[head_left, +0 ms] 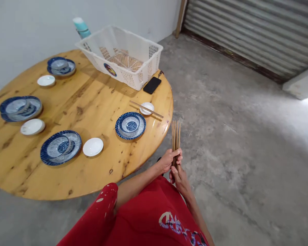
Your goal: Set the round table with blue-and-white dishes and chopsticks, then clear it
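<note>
A bundle of several brown chopsticks [175, 135] stands upright just off the round wooden table's [92, 102] right edge. My left hand [169, 160] wraps its fingers around the lower part of the bundle. Below it, my right hand [179, 178] grips the bottom ends. One pair of chopsticks [146, 109] lies across a small white dish [146, 108] near the table edge, beside a blue patterned plate with a bowl [130, 125].
Three more blue plate-and-bowl sets [61, 147] [20, 108] [61, 66] sit around the table, each with a small white dish [92, 147] nearby. A white plastic basket [120, 56], a black phone [152, 85] and a teal bottle [81, 28] are at the far side. Concrete floor lies to the right.
</note>
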### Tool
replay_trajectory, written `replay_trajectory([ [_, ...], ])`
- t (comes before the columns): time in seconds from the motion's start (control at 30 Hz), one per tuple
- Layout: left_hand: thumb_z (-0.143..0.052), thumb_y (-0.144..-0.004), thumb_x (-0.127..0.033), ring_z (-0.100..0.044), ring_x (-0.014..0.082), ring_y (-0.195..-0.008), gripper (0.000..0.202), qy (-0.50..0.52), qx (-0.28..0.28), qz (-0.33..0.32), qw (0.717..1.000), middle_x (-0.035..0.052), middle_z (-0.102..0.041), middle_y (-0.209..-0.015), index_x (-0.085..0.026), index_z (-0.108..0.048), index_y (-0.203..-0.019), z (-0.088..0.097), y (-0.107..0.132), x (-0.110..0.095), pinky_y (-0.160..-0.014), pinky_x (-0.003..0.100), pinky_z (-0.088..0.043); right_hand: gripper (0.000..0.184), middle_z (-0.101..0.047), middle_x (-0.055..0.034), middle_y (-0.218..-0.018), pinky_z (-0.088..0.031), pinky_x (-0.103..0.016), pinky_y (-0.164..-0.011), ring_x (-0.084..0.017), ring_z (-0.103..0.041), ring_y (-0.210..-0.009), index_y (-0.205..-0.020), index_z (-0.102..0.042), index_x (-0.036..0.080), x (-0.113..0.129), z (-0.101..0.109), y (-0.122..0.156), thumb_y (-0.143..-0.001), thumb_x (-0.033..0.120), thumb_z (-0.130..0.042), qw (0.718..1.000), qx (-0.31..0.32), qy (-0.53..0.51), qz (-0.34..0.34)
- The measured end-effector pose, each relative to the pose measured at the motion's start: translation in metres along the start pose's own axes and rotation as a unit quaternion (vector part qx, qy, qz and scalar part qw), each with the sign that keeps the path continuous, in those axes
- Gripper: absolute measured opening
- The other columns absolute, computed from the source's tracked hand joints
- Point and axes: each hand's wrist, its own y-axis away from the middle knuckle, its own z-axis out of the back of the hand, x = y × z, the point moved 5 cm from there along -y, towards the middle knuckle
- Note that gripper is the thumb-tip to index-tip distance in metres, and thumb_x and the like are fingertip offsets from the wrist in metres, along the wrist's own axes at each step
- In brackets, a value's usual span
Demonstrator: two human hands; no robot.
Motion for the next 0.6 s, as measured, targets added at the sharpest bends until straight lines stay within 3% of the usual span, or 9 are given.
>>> replay_trajectory([
  [0.1,-0.076,-0.074,-0.049,-0.039,0.0045,-0.046,0.040,0.015,-0.036,-0.049,0.998,-0.0062,-0.046,-0.056,-0.017,-0.052,-0.074,0.005,-0.022,-0.032,-0.054,0.021,-0.039,0.037,-0.060,-0.0008,-0.065,-0.048,-0.029,-0.057,-0.016,-0.058,-0.053,-0.088,-0.047,0.022,0.011,0.015,-0.037,-0.098,0.054,-0.031,0.999,0.043,0.028,0.014],
  [0.2,-0.077,-0.073,-0.048,-0.037,0.0042,-0.046,0.040,0.027,-0.083,-0.105,0.991,-0.0068,-0.044,-0.056,-0.018,-0.051,-0.073,0.015,-0.029,-0.065,-0.055,0.021,-0.040,0.043,-0.064,-0.0023,-0.070,-0.049,-0.029,-0.062,-0.017,-0.061,-0.059,-0.088,-0.053,0.021,0.016,0.026,-0.066,-0.099,0.055,-0.030,0.996,0.061,0.059,0.020],
  [0.37,-0.078,-0.073,-0.048,-0.036,0.0041,-0.046,0.041,0.041,-0.170,-0.170,0.970,-0.0068,-0.044,-0.056,-0.018,-0.052,-0.074,0.037,-0.016,-0.103,-0.054,0.022,-0.041,0.045,-0.069,-0.0084,-0.094,-0.050,-0.031,-0.076,-0.019,-0.065,-0.082,-0.103,-0.061,0.017,0.032,0.053,-0.117,-0.100,0.050,-0.030,0.988,-0.012,0.145,0.058],
  [0.5,-0.080,-0.072,-0.049,-0.036,0.0037,-0.046,0.043,0.095,-0.238,-0.211,0.943,-0.0068,-0.043,-0.058,-0.018,-0.050,-0.075,0.053,-0.005,-0.110,-0.048,0.020,-0.035,0.039,-0.065,-0.0144,-0.111,-0.045,-0.036,-0.095,-0.023,-0.059,-0.107,-0.114,-0.061,0.014,0.070,0.058,-0.179,-0.100,0.041,-0.038,0.937,-0.023,0.303,0.175],
  [0.6,-0.082,-0.068,-0.049,-0.037,0.0034,-0.047,0.046,0.138,-0.287,-0.241,0.917,-0.0070,-0.044,-0.059,-0.018,-0.050,-0.076,0.060,-0.004,-0.110,-0.047,0.019,-0.034,0.039,-0.061,-0.0167,-0.122,-0.042,-0.036,-0.100,-0.025,-0.054,-0.118,-0.125,-0.057,0.011,0.093,0.049,-0.229,-0.101,0.036,-0.039,0.887,-0.001,0.411,0.211],
])
